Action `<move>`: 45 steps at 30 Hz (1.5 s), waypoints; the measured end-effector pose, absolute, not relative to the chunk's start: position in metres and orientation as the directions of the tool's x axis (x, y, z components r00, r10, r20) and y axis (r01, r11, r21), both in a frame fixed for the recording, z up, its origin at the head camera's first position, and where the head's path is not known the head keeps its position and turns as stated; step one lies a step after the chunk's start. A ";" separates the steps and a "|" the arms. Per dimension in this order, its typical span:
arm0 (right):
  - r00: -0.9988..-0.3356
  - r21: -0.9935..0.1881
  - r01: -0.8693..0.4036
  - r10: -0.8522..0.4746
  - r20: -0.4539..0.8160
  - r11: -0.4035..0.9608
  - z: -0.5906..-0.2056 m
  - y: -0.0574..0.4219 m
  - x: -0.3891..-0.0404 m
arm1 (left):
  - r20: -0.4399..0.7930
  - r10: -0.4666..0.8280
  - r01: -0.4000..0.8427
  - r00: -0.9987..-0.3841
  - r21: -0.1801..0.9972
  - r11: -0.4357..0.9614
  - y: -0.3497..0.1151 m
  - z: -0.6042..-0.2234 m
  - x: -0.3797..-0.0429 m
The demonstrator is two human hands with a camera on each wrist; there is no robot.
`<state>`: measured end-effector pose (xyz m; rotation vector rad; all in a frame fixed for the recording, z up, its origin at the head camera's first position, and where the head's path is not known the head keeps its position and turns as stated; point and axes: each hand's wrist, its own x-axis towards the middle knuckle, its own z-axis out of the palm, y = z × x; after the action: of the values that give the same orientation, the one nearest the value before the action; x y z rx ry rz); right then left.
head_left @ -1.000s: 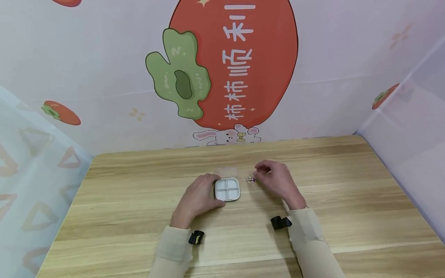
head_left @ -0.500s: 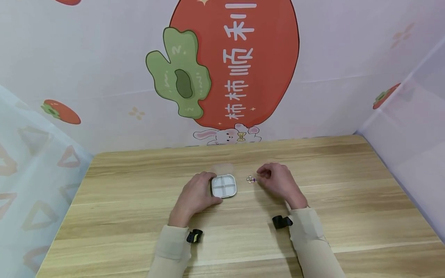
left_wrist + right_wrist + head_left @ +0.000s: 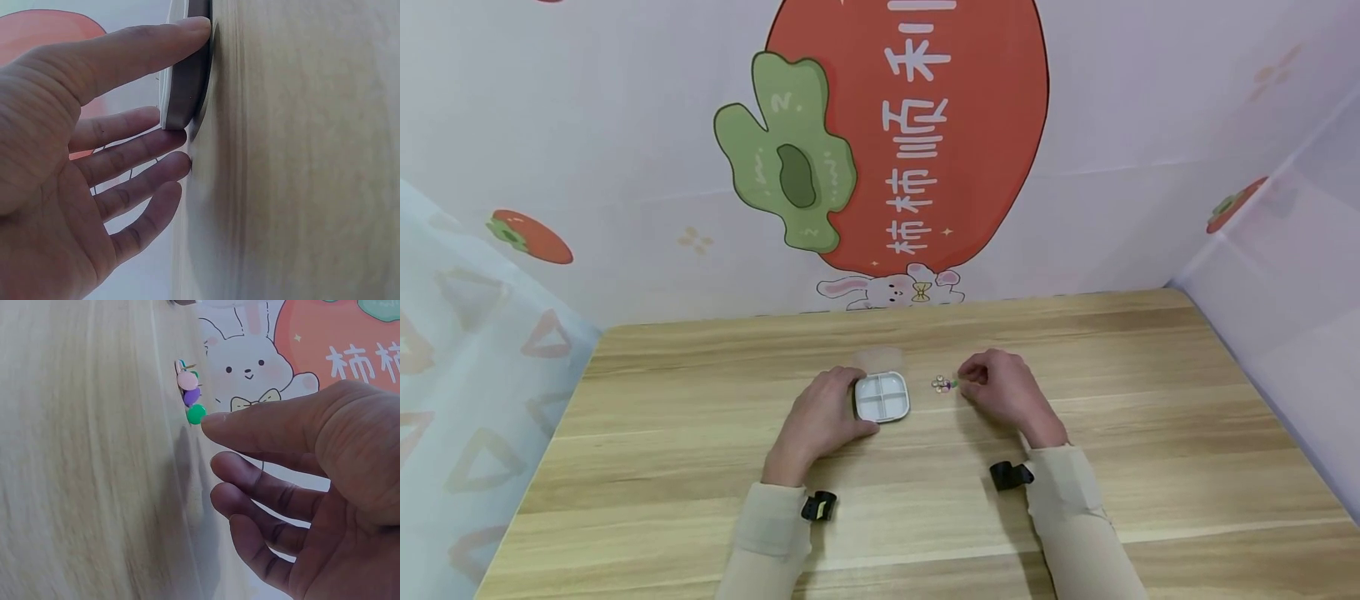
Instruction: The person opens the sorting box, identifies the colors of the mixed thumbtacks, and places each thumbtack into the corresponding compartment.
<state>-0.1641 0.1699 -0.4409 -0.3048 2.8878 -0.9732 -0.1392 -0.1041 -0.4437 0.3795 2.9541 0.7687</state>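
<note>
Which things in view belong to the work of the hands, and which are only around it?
In the job, it seems:
four-section box, held by left hand
translucent flap, probably its lid
green pin, at thumb of right hand
other coloured pins

Only around:
wooden table
printed backdrop
black wrist devices

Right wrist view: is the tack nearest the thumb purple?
No, it's the green tack; the purple tack sits just beyond it.

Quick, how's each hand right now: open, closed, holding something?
Left hand: holding the white, rounded-square, plastic-looking box.
Right hand: at a small, round, shiny green tack; whether it's gripped cannot be told.
</note>
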 end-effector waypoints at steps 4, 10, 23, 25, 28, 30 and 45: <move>-0.976 -0.586 -0.163 -0.215 -0.020 0.794 -0.442 0.166 -0.164 | 0.001 0.246 0.215 -0.969 0.492 0.844 -0.104 -0.444 -0.139; -0.976 -0.557 -0.168 -0.218 -0.025 0.814 -0.444 0.160 -0.164 | -0.003 0.230 0.197 -0.973 0.504 0.841 -0.104 -0.444 -0.139; -0.980 -0.531 -0.164 -0.201 -0.011 0.831 -0.446 0.155 -0.163 | -0.013 0.244 0.204 -0.970 0.507 0.837 -0.104 -0.444 -0.139; -0.980 -0.532 -0.166 -0.199 -0.006 0.830 -0.447 0.155 -0.163 | -0.013 0.245 0.204 -0.969 0.509 0.836 -0.104 -0.444 -0.139; -0.979 -0.530 -0.175 -0.203 0.005 0.830 -0.447 0.155 -0.163 | -0.013 0.246 0.204 -0.969 0.511 0.835 -0.104 -0.443 -0.138; -0.979 -0.527 -0.179 -0.205 0.009 0.831 -0.447 0.155 -0.163 | -0.014 0.245 0.204 -0.969 0.511 0.835 -0.104 -0.443 -0.138; -0.975 -0.583 -0.198 -0.220 0.034 0.788 -0.440 0.160 -0.162 | -0.028 0.244 0.196 -0.969 0.513 0.836 -0.105 -0.443 -0.138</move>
<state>-0.1621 0.1598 -0.4397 -0.3439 2.9362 -0.9512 -0.1378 -0.1052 -0.4425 0.3503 2.9215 0.8020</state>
